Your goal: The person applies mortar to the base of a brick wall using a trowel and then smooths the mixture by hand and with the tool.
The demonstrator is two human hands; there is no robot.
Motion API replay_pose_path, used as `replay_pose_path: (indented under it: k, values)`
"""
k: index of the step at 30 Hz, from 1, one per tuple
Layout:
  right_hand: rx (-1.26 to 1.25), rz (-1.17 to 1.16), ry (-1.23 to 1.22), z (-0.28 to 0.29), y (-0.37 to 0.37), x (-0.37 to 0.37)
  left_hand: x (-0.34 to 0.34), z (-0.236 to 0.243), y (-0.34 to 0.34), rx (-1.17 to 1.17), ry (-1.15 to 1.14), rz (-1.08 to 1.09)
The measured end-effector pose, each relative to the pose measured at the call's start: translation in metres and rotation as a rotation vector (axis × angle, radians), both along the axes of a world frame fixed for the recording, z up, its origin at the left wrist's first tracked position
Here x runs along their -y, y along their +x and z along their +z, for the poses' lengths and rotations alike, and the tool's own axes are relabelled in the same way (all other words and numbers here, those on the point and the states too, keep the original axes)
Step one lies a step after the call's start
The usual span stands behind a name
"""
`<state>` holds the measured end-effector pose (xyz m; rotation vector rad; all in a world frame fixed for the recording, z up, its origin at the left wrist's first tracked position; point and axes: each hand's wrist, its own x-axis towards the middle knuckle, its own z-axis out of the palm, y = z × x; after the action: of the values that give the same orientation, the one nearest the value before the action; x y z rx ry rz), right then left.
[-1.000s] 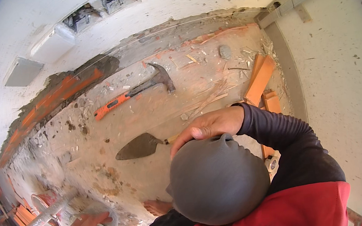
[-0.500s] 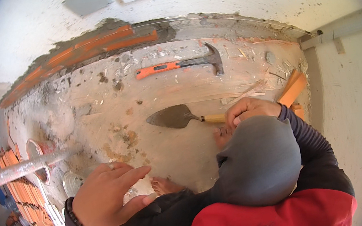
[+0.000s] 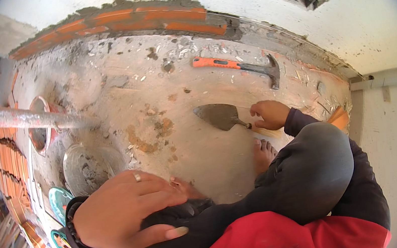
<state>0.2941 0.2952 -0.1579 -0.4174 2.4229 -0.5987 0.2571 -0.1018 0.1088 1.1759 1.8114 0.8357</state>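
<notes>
My right hand (image 3: 270, 114) hovers at the wooden handle of a trowel (image 3: 215, 116), fingers bent and apart; the flat steel blade lies on the dusty floor. An orange-and-black claw hammer (image 3: 218, 63) lies farther back. My left hand (image 3: 129, 210), wearing a ring, hangs loosely over my dark-clad leg, thumb and fingers apart, holding nothing I can see. My bare right foot (image 3: 263, 153) is just below the trowel, beside my bent knee.
Mortared orange bricks (image 3: 118, 18) run along the white wall's base. At left are a metal pole (image 3: 9, 115), a bucket (image 3: 38, 139), a round grey container (image 3: 86, 170) and stacked bricks (image 3: 6, 166). Loose orange bricks (image 3: 338, 119) lie at right by a wall.
The view has turned leftward. My right hand has moved off my knee toward the trowel handle, its fingers loosening. My left hand has come over my leg from the left side.
</notes>
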Motion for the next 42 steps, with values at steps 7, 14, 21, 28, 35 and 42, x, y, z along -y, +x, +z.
replay_pose_path:
  k: [7, 14, 21, 28, 35, 42]
  values:
    - [0.069, -0.004, 0.108, -0.028, 0.029, 0.014, 0.099, -0.111, 0.051, 0.541, 0.728, 0.355]
    - [-0.029, -0.009, -0.010, -0.036, 0.006, 0.006, 0.079, -0.222, 0.145, 1.104, 0.947, 0.889]
    - [-0.586, -0.238, 0.229, -0.053, -0.093, -0.043, 0.076, -0.348, 0.200, 1.429, 0.486, 1.005]
    - [-0.573, -0.224, 0.202, -0.072, -0.081, -0.072, 0.056, -0.350, 0.198, 1.180, 0.010, 1.078]
    - [-0.435, -0.358, 0.147, -0.048, -0.022, -0.098, 0.044, -0.340, 0.194, 1.106, -0.101, 1.252]
    - [-0.308, -0.276, -0.059, -0.014, 0.018, -0.037, 0.037, -0.343, 0.197, 1.072, -0.052, 1.358]
